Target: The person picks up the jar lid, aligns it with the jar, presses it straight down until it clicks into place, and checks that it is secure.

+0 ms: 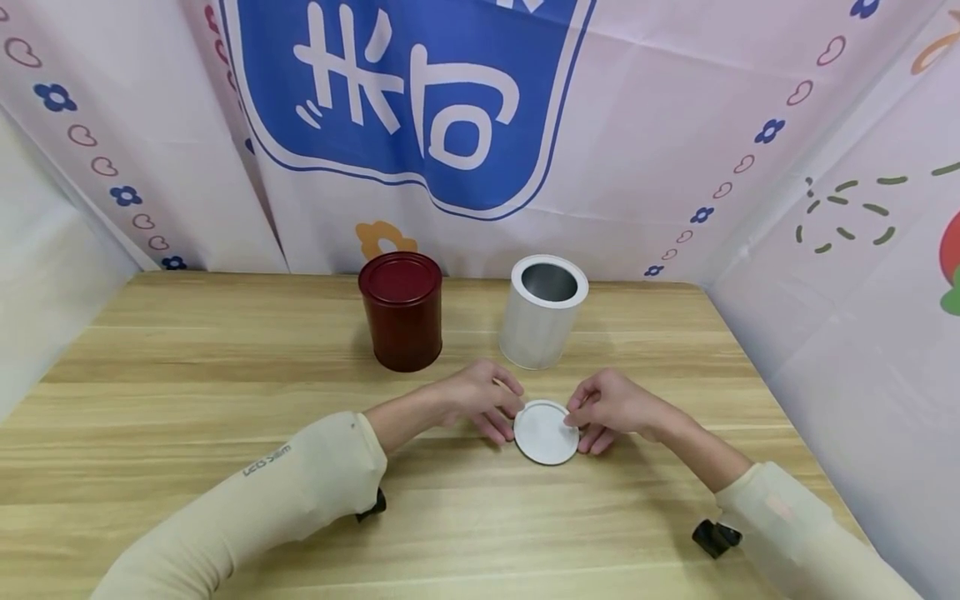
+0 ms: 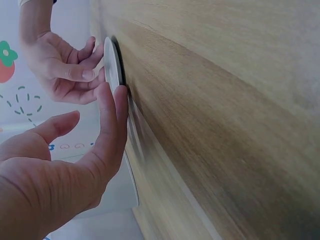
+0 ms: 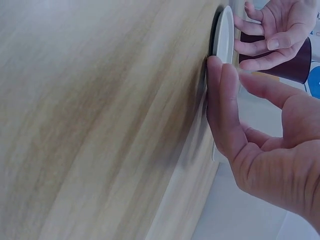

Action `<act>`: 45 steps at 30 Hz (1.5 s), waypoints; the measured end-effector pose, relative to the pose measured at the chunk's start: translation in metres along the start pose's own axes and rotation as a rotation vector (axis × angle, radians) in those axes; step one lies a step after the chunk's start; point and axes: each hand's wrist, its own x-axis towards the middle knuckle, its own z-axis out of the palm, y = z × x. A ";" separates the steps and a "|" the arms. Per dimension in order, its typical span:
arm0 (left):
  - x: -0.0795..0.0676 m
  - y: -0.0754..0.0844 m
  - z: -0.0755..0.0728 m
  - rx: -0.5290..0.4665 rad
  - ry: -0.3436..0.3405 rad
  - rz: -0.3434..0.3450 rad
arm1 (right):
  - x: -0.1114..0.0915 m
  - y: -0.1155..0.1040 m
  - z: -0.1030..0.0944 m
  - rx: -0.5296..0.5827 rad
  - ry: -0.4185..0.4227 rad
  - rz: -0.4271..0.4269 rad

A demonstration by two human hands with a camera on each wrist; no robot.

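A round white lid (image 1: 546,437) lies flat, low over the wooden table, between my two hands in the head view. On its left edge rest the fingertips of my left hand (image 1: 480,396); the left wrist view shows those fingers long and nearly straight, the thumb held apart. My right hand (image 1: 617,404) touches the opposite edge with extended fingers. Its thumb overlaps the lid's top in the head view, but stands off the rim in the left wrist view. Just behind the lid is a white can (image 1: 536,333), upright with its top uncovered.
A dark red can (image 1: 405,329) with a matching red lid stands upright left of the white can. The wooden table (image 1: 225,358) ends at the back against a printed cloth (image 1: 622,125). More cloth hangs along both sides.
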 end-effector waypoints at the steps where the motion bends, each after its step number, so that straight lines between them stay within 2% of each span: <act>1: 0.000 0.000 0.000 0.001 0.000 0.002 | 0.000 0.000 0.000 0.001 0.000 0.002; 10: -0.003 0.005 -0.002 -0.028 0.014 0.023 | -0.002 -0.006 -0.005 -0.002 0.013 -0.012; 18: -0.011 0.018 -0.005 0.005 0.046 0.129 | -0.006 -0.014 -0.010 -0.015 0.070 -0.074; 21: -0.014 0.021 -0.006 0.012 0.060 0.150 | -0.009 -0.018 -0.011 -0.012 0.098 -0.094; 27: -0.014 0.025 -0.005 -0.005 0.107 0.165 | -0.012 -0.027 -0.012 0.011 0.136 -0.135; 36: -0.018 0.038 -0.005 0.046 0.198 0.217 | -0.014 -0.036 -0.011 0.049 0.187 -0.196; 45: -0.020 0.046 -0.007 0.065 0.233 0.268 | -0.019 -0.048 -0.014 0.045 0.230 -0.243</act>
